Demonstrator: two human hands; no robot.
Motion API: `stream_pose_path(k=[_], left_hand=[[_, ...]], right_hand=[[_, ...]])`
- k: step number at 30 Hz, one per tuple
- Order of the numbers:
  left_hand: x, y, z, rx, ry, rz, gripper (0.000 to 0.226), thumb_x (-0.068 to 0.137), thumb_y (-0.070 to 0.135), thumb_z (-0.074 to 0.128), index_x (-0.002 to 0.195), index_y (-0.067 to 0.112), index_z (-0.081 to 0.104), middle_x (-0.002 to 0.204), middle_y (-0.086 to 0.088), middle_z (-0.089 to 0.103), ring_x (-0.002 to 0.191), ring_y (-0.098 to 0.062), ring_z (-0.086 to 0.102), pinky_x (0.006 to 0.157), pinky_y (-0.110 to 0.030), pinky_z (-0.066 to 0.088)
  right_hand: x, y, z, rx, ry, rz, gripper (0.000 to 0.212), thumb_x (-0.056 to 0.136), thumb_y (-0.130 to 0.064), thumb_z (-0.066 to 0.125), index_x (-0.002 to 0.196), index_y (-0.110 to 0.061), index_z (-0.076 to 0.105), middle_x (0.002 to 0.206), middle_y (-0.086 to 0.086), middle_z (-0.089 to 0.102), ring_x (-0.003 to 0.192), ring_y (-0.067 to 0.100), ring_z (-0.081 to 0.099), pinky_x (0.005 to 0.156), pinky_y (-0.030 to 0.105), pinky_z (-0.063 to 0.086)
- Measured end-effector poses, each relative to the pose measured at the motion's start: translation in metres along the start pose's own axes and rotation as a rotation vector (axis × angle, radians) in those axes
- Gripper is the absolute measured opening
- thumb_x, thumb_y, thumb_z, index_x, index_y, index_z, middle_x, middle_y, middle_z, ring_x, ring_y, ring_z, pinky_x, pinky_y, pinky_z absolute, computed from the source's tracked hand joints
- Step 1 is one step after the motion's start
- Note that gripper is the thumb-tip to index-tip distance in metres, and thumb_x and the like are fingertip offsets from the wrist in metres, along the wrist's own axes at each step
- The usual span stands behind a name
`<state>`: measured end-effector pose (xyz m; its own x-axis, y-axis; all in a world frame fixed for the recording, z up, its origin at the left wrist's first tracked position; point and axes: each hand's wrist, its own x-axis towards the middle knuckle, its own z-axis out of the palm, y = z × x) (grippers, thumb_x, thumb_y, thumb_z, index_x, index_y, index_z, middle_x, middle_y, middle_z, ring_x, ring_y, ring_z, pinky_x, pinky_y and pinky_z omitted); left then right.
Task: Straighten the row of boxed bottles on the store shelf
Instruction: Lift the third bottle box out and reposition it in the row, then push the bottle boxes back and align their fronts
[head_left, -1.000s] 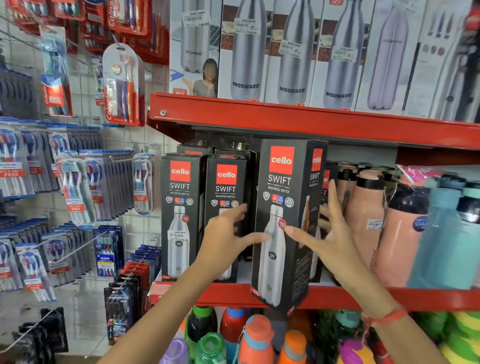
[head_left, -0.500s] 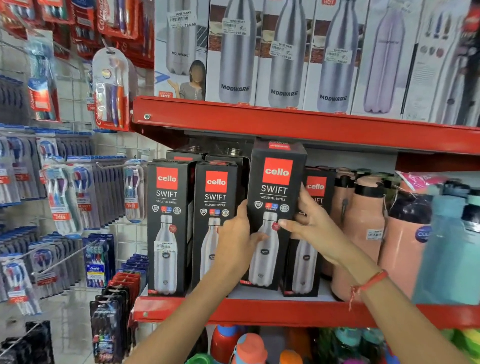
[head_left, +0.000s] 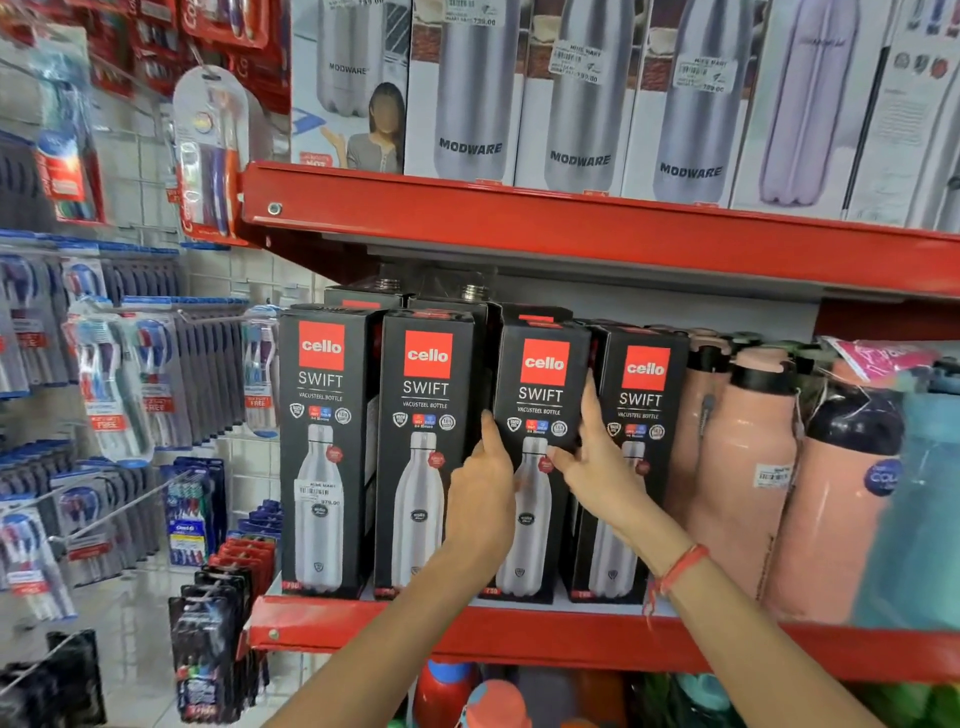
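Several black boxed bottles with red logos stand upright in a row on the red middle shelf (head_left: 467, 631). The third box (head_left: 540, 384) sits level with its neighbours, the second box (head_left: 423, 415) and the fourth box (head_left: 641, 395). My left hand (head_left: 480, 493) grips its left edge, fingers wrapped round the side. My right hand (head_left: 597, 462) holds its right edge, fingers slipped between it and the fourth box, thumb on the front. More black boxes stand behind the row.
Peach flasks (head_left: 748, 467) and a teal bottle (head_left: 919, 509) crowd the shelf to the right. Tall white bottle boxes (head_left: 582, 104) fill the upper shelf. Toothbrush packs (head_left: 130, 384) hang on pegs at left. Coloured bottles (head_left: 493, 699) stand below.
The third box was out in front of the shelf and turned sideways; both hands have pushed it back and squared it into the row. The view has shifted closer.
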<state>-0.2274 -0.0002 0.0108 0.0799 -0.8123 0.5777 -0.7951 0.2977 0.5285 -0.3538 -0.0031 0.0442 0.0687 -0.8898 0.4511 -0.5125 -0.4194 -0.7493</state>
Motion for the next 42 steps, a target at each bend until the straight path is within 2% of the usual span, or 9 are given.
stream_pose_path(k=[3,8,10,14,19,24,30,34,42], left_hand=[[-0.001,-0.001,-0.008,-0.029,-0.021,0.027,0.075,0.092,0.011,0.056,0.149,0.007,0.007,0.130,-0.017,0.054,0.107,-0.034,0.060,0.087,-0.042,0.050],[-0.027,-0.019,-0.043,-0.259,0.115,0.165,0.043,0.093,0.022,0.055,0.134,0.014,0.045,0.121,-0.005,0.066,0.104,-0.019,0.066,0.090,-0.037,0.052],[-0.040,-0.038,-0.060,-0.417,0.224,0.172,0.028,0.094,0.019,0.053,0.122,0.016,0.056,0.114,0.000,0.069,0.102,-0.011,0.066,0.091,-0.035,0.053],[-0.058,-0.095,-0.086,-0.476,0.454,0.020,0.033,0.095,0.021,0.043,0.126,0.013,0.050,0.136,-0.005,0.047,0.130,-0.017,0.041,0.110,-0.038,0.034],[-0.073,-0.157,-0.108,-0.543,0.068,-0.252,0.058,0.094,0.053,0.023,0.148,0.037,0.010,0.159,0.005,0.017,0.144,-0.020,0.023,0.117,-0.043,0.020],[-0.082,-0.183,-0.112,-0.470,-0.239,-0.195,0.043,0.087,0.067,0.007,0.127,0.066,-0.009,0.148,0.028,0.004,0.144,-0.009,0.015,0.121,-0.039,0.009],[-0.081,-0.188,-0.119,-0.522,-0.256,-0.259,0.056,0.084,0.071,0.011,0.138,0.056,0.004,0.155,0.017,0.016,0.144,-0.014,0.020,0.120,-0.037,0.015],[-0.089,-0.194,-0.126,-0.497,-0.274,-0.227,0.058,0.084,0.072,0.008,0.140,0.057,0.009,0.155,0.011,0.026,0.143,-0.018,0.028,0.120,-0.044,0.021],[-0.097,-0.190,-0.132,-0.397,-0.322,-0.201,0.061,0.084,0.069,0.005,0.143,0.051,0.003,0.156,0.007,0.022,0.143,-0.023,0.026,0.118,-0.041,0.018]], right_hand=[[-0.005,-0.009,0.005,-0.067,0.063,0.010,0.094,0.091,-0.008,0.056,0.148,-0.035,-0.014,0.136,0.001,0.054,0.110,0.013,0.054,0.088,0.021,0.041],[-0.033,-0.035,0.027,-0.107,0.387,-0.178,0.076,0.088,-0.010,0.059,0.151,-0.022,0.019,0.151,0.003,0.031,0.137,0.017,0.033,0.104,0.013,0.029],[-0.046,-0.044,0.048,-0.054,0.439,-0.331,0.062,0.086,-0.004,0.058,0.143,-0.020,0.037,0.142,0.001,0.039,0.134,0.016,0.038,0.109,0.025,0.034],[-0.066,-0.054,0.112,0.149,0.018,-0.253,0.046,0.087,-0.004,0.059,0.127,-0.025,0.053,0.124,0.006,0.059,0.118,0.022,0.057,0.094,0.013,0.043],[-0.085,-0.044,0.185,0.112,-0.216,0.105,0.066,0.092,-0.022,0.054,0.150,-0.019,0.022,0.148,0.009,0.043,0.125,0.024,0.053,0.102,0.031,0.044],[-0.091,-0.047,0.214,-0.051,-0.224,0.145,0.084,0.090,-0.021,0.051,0.152,-0.022,-0.005,0.098,0.004,0.065,0.063,0.016,0.060,0.058,0.030,0.042],[-0.084,-0.059,0.222,-0.157,-0.185,0.141,0.098,0.087,-0.031,0.054,0.145,-0.029,-0.026,0.093,0.005,0.067,0.071,0.021,0.062,0.063,0.033,0.045],[-0.095,-0.055,0.215,-0.181,-0.202,0.112,0.097,0.087,-0.040,0.051,0.143,-0.037,-0.028,0.062,-0.012,0.053,0.058,0.010,0.047,0.070,0.034,0.036],[-0.097,-0.053,0.209,-0.195,-0.224,0.112,0.090,0.089,-0.042,0.048,0.147,-0.035,-0.021,0.087,-0.008,0.061,0.091,0.024,0.056,0.084,0.039,0.037]])
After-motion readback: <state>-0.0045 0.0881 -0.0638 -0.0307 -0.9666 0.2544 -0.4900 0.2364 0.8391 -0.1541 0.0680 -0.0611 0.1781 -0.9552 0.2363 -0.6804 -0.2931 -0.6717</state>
